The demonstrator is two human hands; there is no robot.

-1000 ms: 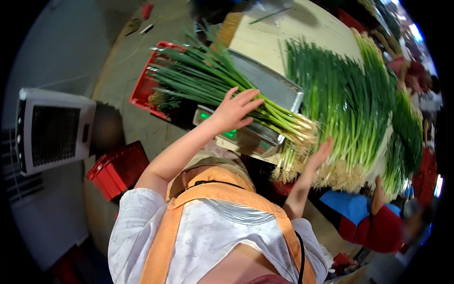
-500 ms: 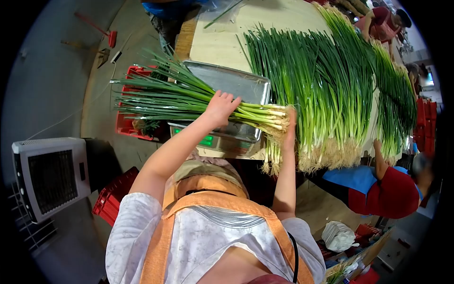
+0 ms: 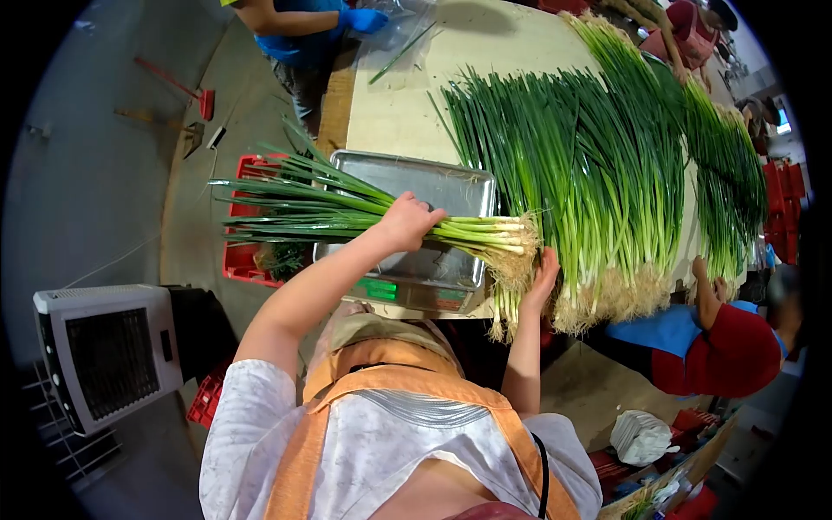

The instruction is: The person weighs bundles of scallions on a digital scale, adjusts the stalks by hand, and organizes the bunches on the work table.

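My left hand point(image 3: 409, 224) is wrapped round a bunch of green onions point(image 3: 472, 230), which lies crosswise over the metal tray of a scale point(image 3: 373, 165). The long green tops point left past the tray's edge, and the roots face right. Beside the root ends is my right hand point(image 3: 542, 277), upright with its fingers stretched out and holding nothing. It is close to the roots, but I cannot tell whether it touches them. A green display point(image 3: 379, 289) glows on the scale's front. More green onions point(image 3: 581, 191) lie in a wide row to the right, roots toward me.
A red crate point(image 3: 245, 260) stands left of the scale. Across the table is a person in blue gloves point(image 3: 364, 20), near a plastic bag point(image 3: 394, 39). To the right, a person in a red shirt point(image 3: 732, 351) stands at the table. A white heater-like unit point(image 3: 104, 347) is at left.
My right hand has moved from against the root ends to slightly below and right of them. The left hand still holds the bunch. A blue-gloved hand has come into view across the table.
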